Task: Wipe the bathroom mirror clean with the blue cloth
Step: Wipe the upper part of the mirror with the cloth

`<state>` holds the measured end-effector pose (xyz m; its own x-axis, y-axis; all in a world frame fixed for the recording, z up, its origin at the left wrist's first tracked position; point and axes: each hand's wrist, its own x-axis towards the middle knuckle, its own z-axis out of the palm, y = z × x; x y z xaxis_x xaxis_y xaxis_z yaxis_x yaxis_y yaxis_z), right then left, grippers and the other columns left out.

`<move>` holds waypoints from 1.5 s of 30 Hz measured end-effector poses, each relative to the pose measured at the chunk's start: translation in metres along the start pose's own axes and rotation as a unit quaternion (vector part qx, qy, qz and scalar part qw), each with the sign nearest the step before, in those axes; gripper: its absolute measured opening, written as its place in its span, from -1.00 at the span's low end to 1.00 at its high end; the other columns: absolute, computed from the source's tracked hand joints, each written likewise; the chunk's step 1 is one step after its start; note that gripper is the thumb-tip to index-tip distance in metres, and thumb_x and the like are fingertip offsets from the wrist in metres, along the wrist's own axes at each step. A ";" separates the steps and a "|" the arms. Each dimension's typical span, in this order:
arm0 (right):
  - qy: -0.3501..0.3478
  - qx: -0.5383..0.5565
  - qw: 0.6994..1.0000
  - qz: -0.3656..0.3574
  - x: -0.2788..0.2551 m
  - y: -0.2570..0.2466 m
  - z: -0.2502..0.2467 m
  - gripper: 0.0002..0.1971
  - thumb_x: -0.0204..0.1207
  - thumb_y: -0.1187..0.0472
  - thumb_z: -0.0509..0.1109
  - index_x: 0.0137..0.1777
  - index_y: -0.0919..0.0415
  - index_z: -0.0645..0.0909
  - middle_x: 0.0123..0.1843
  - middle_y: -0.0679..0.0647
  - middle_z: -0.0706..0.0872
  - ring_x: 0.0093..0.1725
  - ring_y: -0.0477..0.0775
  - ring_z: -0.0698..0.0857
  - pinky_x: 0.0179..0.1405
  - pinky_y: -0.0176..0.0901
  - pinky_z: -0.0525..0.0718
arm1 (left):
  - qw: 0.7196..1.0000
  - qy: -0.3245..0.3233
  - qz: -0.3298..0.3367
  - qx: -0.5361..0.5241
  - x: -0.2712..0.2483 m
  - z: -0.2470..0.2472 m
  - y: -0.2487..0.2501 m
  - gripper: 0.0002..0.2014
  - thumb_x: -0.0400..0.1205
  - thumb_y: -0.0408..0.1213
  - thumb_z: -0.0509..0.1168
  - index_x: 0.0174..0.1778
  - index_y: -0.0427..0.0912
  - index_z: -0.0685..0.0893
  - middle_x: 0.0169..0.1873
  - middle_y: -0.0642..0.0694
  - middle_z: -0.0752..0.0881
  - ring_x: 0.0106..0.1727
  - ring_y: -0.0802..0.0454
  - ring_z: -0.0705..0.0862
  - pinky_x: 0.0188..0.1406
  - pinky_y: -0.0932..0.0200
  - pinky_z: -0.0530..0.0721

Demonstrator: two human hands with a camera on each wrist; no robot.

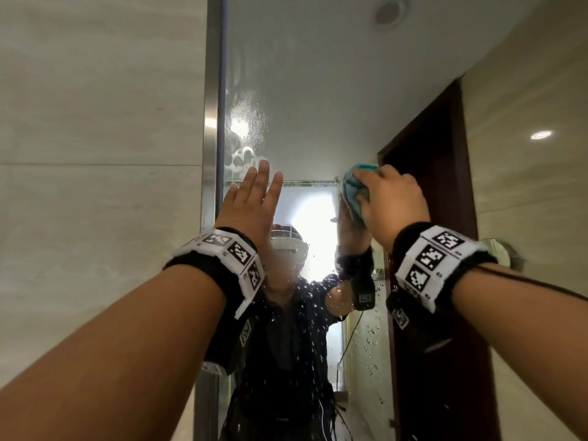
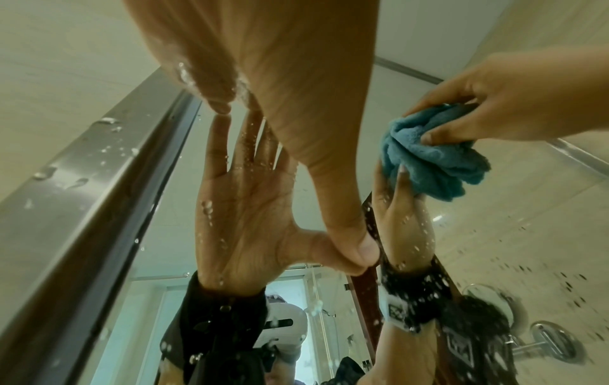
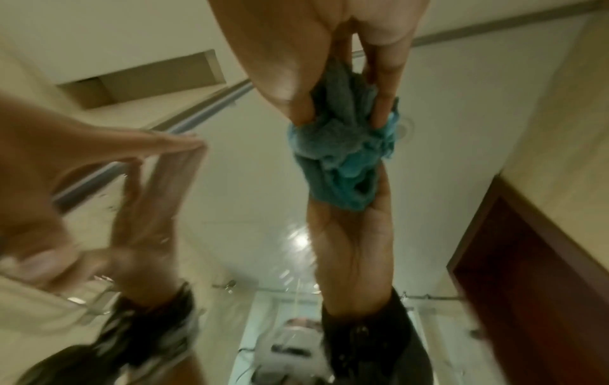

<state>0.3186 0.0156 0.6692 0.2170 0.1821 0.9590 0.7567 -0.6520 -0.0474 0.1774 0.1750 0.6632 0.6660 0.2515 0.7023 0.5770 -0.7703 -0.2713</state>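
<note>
The bathroom mirror [image 1: 302, 90] fills the middle, and its glass carries water drops and a foamy patch [image 1: 241, 148] near the upper left. My left hand [image 1: 254, 198] lies flat with straight fingers, fingertips and thumb touching the glass [image 2: 280, 78]. My right hand [image 1: 391, 198] grips the bunched blue cloth [image 1: 353, 189] and presses it against the mirror, level with the left hand and to its right. In the left wrist view the blue cloth [image 2: 428, 161] meets its own reflection. In the right wrist view, fingers and thumb of my right hand [image 3: 329, 65] curl round the blue cloth [image 3: 342, 146].
A steel frame [image 1: 210, 122] edges the mirror on the left, with a beige tiled wall [image 1: 95, 154] beyond it. The glass reflects a dark wooden door [image 1: 439, 186] and me. A round chrome fitting [image 1: 502, 253] shows at the right.
</note>
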 end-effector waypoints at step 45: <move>-0.049 0.056 0.960 -0.271 -0.041 -0.071 0.023 -0.60 0.42 0.16 0.44 0.28 -0.01 0.59 0.26 0.08 0.60 0.15 0.21 0.49 0.07 -0.08 0.43 | 0.999 0.036 0.009 -0.012 0.001 0.006 -0.003 0.46 0.18 0.33 0.52 0.58 -0.12 -0.50 0.57 -0.17 -0.50 0.62 -0.11 -0.41 0.63 -0.07 -0.21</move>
<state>0.2702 0.0719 0.6268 -0.1740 0.5442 0.8207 0.8353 -0.3598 0.4157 0.1794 0.1815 0.6610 0.6396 0.1957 0.7434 0.5534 -0.7884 -0.2686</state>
